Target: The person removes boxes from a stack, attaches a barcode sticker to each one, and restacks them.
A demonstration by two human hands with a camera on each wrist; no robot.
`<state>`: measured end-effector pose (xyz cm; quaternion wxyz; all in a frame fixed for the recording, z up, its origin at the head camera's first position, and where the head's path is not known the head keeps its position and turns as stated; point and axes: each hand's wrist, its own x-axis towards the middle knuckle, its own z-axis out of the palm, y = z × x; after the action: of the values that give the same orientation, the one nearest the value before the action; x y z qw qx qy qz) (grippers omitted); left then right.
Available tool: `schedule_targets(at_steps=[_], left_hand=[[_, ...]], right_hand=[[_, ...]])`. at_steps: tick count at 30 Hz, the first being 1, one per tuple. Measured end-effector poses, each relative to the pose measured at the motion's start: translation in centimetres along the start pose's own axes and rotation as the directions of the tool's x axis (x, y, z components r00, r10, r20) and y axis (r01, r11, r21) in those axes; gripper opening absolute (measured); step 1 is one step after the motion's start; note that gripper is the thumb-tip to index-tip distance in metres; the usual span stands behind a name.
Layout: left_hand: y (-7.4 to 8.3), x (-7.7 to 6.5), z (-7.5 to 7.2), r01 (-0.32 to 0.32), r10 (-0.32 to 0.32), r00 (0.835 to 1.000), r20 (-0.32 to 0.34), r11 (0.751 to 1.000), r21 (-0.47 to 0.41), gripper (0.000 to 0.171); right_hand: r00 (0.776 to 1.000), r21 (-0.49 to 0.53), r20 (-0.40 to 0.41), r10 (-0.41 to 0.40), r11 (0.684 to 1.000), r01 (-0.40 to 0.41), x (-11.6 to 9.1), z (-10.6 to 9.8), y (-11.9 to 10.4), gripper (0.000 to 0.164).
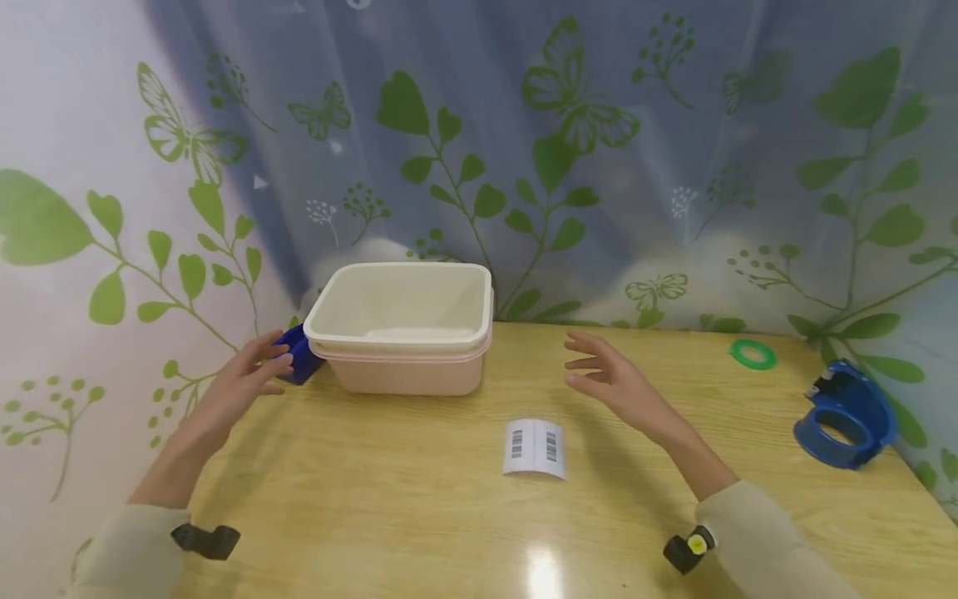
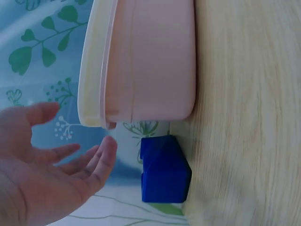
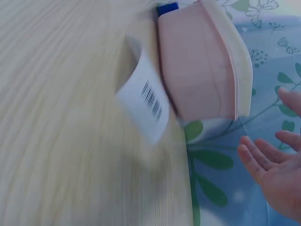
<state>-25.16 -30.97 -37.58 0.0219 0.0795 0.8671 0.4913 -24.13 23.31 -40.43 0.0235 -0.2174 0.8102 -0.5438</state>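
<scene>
Left of centre in the head view we see a cream tub above a pale pink one, beside a deep blue object; lower centre, a white label with black barcodes; far right, a green ring; behind, a blue-and-white curtain patterned with green leaves and butterflies.

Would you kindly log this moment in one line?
left hand: empty, near blue object | right hand: empty, above table | white tub: in pink tub | barcode paper: on table

Green ring, seemingly blue tape dispenser at right on wooden table; leaf-patterned curtain behind.
</scene>
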Motion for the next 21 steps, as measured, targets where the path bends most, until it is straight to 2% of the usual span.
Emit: schedule_targets(at_steps=[10, 16, 21], left_hand=[[-0.9, 2.2, 1.9, 0.025, -0.038, 0.992, -0.120, 0.993, -0.111, 0.072], [-0.8, 4.1, 2.8, 0.030, -0.058, 0.979, -0.195, 0.989, -0.146, 0.064], [-0.5, 4.7, 3.3, 0.060, -0.096, 0.971, -0.221, 0.985, -0.164, 0.064]], right_hand=[[0.996, 0.135, -0.078, 0.050, 0.990, -0.039, 4.4, 2.7, -1.3, 0.067], [0.992, 0.214, -0.092, 0.084, 0.975, -0.062, 6.8, 4.6, -1.7, 0.068], [0.990, 0.242, -0.082, 0.111, 0.966, -0.088, 8.3, 6.1, -1.9, 0.071]])
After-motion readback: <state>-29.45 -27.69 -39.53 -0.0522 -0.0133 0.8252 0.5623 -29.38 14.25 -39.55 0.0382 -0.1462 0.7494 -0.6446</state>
